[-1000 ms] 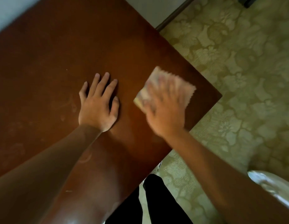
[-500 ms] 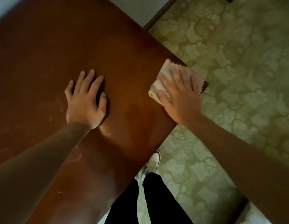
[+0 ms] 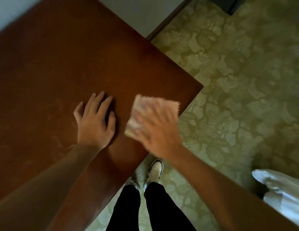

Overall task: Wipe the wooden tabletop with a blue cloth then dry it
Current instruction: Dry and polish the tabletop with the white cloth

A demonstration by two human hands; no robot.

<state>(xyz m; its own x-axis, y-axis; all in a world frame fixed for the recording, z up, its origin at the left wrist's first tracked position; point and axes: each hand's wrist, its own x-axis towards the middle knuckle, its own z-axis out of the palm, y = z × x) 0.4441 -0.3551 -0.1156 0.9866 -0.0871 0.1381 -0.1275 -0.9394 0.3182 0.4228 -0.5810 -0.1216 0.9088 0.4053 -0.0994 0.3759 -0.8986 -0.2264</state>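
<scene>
- The left hand [image 3: 93, 124] lies palm-down on the wooden tabletop [image 3: 65, 64], fingers straight and slightly spread, holding nothing; its grip is relaxed and apart.
- The right hand [image 3: 159, 132] presses flat on a folded cloth [image 3: 155, 105], fingers stretched forward over it. The hand is blurred, so whether the thumb curls under the cloth's edge cannot be told; the fingers that show look straight, a grip laid on rather than clamped.
- The cloth looks pale pinkish in this light, with a zigzag-cut edge on its far side. It lies on the tabletop under and just ahead of the right hand's fingers, near the tabletop's right corner.
- The cloth sits just to the right of the left hand, a narrow strip of bare wood between them.
- Faint dull smears show on the wood to the left of the left hand.
- Below both hands, past the tabletop's near edge, stand the person's legs in black trousers [image 3: 145, 209] and a pale shoe [image 3: 155, 170] on a green patterned floor [image 3: 237, 80].
- A shiny whitish object [image 3: 282, 194] lies at the right edge, beyond the right forearm; what it is cannot be told.
</scene>
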